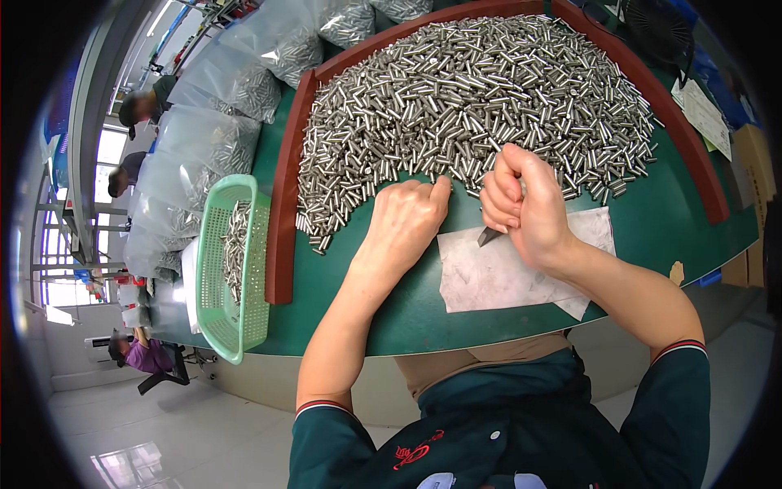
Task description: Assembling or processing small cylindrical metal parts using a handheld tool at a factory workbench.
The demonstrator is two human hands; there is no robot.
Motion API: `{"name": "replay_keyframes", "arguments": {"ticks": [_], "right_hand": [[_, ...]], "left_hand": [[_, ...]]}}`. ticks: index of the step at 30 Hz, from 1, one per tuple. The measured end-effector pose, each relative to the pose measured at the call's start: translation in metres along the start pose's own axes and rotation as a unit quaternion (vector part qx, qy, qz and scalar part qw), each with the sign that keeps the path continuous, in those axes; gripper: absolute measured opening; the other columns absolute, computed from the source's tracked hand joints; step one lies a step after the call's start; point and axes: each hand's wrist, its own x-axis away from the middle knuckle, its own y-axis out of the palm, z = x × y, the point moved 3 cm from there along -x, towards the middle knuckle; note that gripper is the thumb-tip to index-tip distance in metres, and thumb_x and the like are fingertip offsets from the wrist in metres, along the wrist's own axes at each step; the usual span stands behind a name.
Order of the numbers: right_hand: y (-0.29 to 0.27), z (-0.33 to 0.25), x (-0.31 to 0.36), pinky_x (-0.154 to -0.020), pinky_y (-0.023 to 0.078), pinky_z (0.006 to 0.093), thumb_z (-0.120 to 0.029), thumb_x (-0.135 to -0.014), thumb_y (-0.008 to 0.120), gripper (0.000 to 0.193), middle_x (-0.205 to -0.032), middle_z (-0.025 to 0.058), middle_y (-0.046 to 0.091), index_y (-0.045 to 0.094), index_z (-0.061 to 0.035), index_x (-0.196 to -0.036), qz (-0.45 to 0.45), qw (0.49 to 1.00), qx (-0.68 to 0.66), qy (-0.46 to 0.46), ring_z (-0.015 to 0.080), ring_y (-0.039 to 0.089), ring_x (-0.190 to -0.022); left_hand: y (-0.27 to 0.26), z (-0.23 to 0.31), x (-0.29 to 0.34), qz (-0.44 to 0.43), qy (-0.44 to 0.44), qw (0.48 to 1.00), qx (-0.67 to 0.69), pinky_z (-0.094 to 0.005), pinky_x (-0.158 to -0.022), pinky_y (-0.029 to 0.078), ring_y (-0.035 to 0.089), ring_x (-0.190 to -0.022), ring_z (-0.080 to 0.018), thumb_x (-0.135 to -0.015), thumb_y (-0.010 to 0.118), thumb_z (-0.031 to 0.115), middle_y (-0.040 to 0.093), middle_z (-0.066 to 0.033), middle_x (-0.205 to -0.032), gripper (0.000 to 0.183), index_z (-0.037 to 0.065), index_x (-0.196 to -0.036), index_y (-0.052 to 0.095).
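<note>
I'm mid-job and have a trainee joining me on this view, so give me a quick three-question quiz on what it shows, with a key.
1. Which bare hand holds the dark, pointed tool?

2. What lies inside the light green, perforated plastic basket?
A. A white cloth
B. Short, silvery metal pins
C. A clear plastic bag

3. True or false: the bare left hand is at the near edge of the large heap of silvery metal pins on the green tabletop.

Key:
1. The right hand; the tool's tip sticks out below the fist.
2. B
3. True
</note>
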Motion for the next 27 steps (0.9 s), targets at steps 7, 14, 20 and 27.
{"name": "replay_keyframes", "arguments": {"ticks": [7,14,20,27], "right_hand": [[-0.001,-0.001,-0.001,-0.037,0.021,0.023,-0.027,-0.09,0.029,0.038,-0.042,-0.0022,0.024,0.026,-0.0121,-0.055,0.0,1.0,0.002,0.003,0.0073,0.019,-0.036],[-0.001,-0.001,-0.003,-0.036,0.023,0.0236,-0.027,-0.088,0.033,0.039,-0.042,-0.0022,0.024,0.027,-0.0116,-0.053,-0.004,1.0,-0.017,0.008,0.0077,0.021,-0.034],[-0.003,-0.001,-0.001,-0.036,0.022,0.0237,-0.025,-0.088,0.033,0.038,-0.042,-0.0019,0.024,0.026,-0.0116,-0.053,0.006,1.0,-0.013,0.013,0.0078,0.021,-0.034],[-0.001,-0.002,0.0,-0.036,0.022,0.0238,-0.024,-0.088,0.033,0.038,-0.041,-0.0017,0.024,0.026,-0.0117,-0.053,0.0,1.0,-0.01,0.007,0.0079,0.021,-0.034]], "left_hand": [[-0.004,-0.007,-0.001,-0.001,-0.008,1.0,0.02,-0.0344,-0.045,0.042,0.053,-0.051,-0.0234,-0.071,0.06,0.006,0.05,-0.0076,-0.052,0.011,0.005,-0.081,0.056],[-0.003,-0.014,0.002,0.076,-0.036,0.986,0.142,-0.0325,-0.047,0.041,0.052,-0.05,-0.0226,-0.073,0.06,0.004,0.054,-0.0092,-0.058,0.012,0.004,-0.085,0.06],[-0.004,-0.017,0.01,0.103,-0.214,0.856,0.46,-0.0187,-0.053,0.037,0.043,-0.058,-0.0032,-0.08,0.056,0.004,0.054,0.0023,-0.067,0.014,0.001,-0.092,0.062],[-0.003,-0.022,0.013,0.096,-0.243,0.831,0.491,-0.0177,-0.055,0.037,0.044,-0.061,-0.0027,-0.081,0.056,0.007,0.054,0.0034,-0.069,0.014,0.0,-0.093,0.061]]}}
